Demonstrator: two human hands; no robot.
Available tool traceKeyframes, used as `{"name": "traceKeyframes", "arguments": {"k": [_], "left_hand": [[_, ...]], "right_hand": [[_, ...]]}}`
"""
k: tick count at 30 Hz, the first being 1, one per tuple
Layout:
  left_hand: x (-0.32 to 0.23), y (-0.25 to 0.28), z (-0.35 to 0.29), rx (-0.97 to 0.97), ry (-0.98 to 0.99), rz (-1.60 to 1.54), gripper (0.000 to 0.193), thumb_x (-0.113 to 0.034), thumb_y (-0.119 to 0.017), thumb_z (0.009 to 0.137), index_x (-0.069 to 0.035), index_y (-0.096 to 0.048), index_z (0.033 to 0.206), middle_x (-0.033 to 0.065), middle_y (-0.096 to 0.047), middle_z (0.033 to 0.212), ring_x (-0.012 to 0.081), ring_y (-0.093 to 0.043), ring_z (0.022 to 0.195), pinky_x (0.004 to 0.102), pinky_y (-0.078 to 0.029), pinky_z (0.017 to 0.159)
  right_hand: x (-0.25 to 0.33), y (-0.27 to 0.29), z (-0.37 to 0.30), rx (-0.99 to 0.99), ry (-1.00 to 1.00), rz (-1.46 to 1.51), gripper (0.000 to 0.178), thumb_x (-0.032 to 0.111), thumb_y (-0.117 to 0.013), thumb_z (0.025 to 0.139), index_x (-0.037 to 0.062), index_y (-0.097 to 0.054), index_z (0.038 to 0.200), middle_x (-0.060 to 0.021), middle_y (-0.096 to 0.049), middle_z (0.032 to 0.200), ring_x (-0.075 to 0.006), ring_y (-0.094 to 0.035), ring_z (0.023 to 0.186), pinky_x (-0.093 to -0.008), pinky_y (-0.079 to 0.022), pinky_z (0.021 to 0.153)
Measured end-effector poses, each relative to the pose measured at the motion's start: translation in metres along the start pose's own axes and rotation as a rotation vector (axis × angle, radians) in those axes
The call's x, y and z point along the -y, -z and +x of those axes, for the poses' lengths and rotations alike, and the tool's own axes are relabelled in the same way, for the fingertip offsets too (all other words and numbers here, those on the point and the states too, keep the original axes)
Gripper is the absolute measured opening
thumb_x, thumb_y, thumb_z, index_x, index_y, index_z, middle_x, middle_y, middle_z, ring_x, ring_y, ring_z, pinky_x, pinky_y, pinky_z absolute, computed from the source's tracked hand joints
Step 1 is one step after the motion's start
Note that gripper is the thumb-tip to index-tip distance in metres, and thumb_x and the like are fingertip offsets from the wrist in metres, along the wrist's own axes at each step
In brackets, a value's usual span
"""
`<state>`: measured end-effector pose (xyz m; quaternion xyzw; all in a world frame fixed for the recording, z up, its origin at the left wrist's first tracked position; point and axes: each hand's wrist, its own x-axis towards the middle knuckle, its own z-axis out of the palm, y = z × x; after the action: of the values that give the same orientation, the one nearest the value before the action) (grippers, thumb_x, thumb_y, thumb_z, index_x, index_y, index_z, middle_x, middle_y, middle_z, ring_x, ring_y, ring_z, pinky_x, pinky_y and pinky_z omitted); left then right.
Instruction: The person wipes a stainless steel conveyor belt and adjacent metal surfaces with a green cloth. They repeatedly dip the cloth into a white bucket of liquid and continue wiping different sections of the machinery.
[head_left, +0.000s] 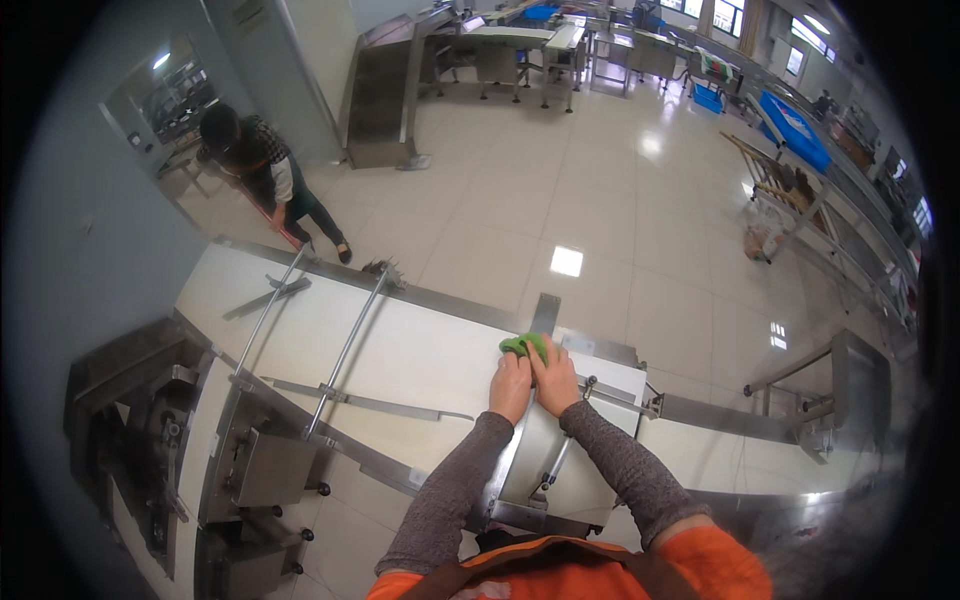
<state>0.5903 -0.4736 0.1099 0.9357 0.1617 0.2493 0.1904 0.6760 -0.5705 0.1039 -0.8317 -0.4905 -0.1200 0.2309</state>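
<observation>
Side by side, my two hands reach over the white conveyor belt (410, 345) to its far edge. A bunched green cloth (521, 345) is under their fingertips. My left hand (511, 386) has its fingers bent and pressed together on the near side of the cloth. My right hand (555, 379) grips the cloth from the right, and its fingers partly cover it. Just beyond the cloth, a flat metal strip (545, 312) sticks out from the frame. To the right of my right hand, a metal rod with clamps (588, 388) crosses the belt.
Two metal rods (352, 335) span the belt at left, near a long guide bar (400, 408). A person (262, 170) holding a red pole stands beyond the conveyor's far left side. Another belt (740, 455) continues at right. Blue crates (795, 130) and metal machines stand farther off.
</observation>
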Motion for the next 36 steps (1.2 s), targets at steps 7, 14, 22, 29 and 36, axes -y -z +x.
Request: {"name": "traceKeyframes", "arguments": {"k": [7,14,22,29,36], "left_hand": [[-0.004,-0.021,0.03,-0.022,0.008,0.035,0.017,-0.004,-0.06,0.076,0.0,-0.053,0.092,0.0187,-0.051,0.095,0.0359,-0.055,0.091,0.0415,-0.051,0.073],[0.007,-0.041,0.081,-0.05,0.124,0.087,0.021,-0.009,-0.061,0.08,-0.001,-0.054,0.098,0.0173,-0.055,0.098,0.0357,-0.058,0.09,0.0431,-0.051,0.075],[-0.006,-0.012,0.024,0.099,0.109,-0.004,0.017,-0.009,-0.057,0.083,-0.004,-0.055,0.099,0.0174,-0.056,0.097,0.0357,-0.058,0.093,0.0444,-0.052,0.076],[-0.029,0.036,-0.042,0.301,0.171,-0.099,0.031,-0.013,-0.065,0.077,-0.001,-0.057,0.104,0.0219,-0.06,0.101,0.0402,-0.062,0.089,0.0474,-0.051,0.075],[-0.111,0.059,-0.113,0.478,0.283,-0.472,0.037,-0.019,-0.069,0.075,-0.005,-0.061,0.108,0.0172,-0.066,0.101,0.0355,-0.064,0.093,0.042,-0.051,0.081]], "right_hand": [[-0.029,-0.013,0.018,-0.032,-0.027,0.146,0.063,0.006,-0.062,0.075,0.0079,-0.049,0.136,-0.0206,-0.045,0.136,-0.0393,-0.049,0.104,-0.0449,-0.044,0.091],[-0.048,-0.031,0.059,-0.055,-0.121,0.049,0.059,0.009,-0.061,0.078,0.0128,-0.05,0.137,-0.0178,-0.045,0.138,-0.0396,-0.048,0.109,-0.0461,-0.044,0.093],[-0.021,-0.017,0.009,0.086,-0.212,0.212,0.06,0.01,-0.06,0.081,0.0118,-0.045,0.139,-0.0202,-0.048,0.127,-0.0404,-0.051,0.106,-0.0463,-0.049,0.086],[0.028,0.029,-0.045,0.236,-0.29,0.521,0.059,0.009,-0.066,0.074,0.0081,-0.05,0.131,-0.0217,-0.051,0.109,-0.0429,-0.056,0.094,-0.0462,-0.049,0.083],[0.002,0.113,-0.169,0.817,-0.692,1.658,0.065,0.016,-0.071,0.082,0.006,-0.041,0.139,-0.0057,-0.053,0.125,-0.0137,-0.051,0.113,-0.029,-0.043,0.097]]}}
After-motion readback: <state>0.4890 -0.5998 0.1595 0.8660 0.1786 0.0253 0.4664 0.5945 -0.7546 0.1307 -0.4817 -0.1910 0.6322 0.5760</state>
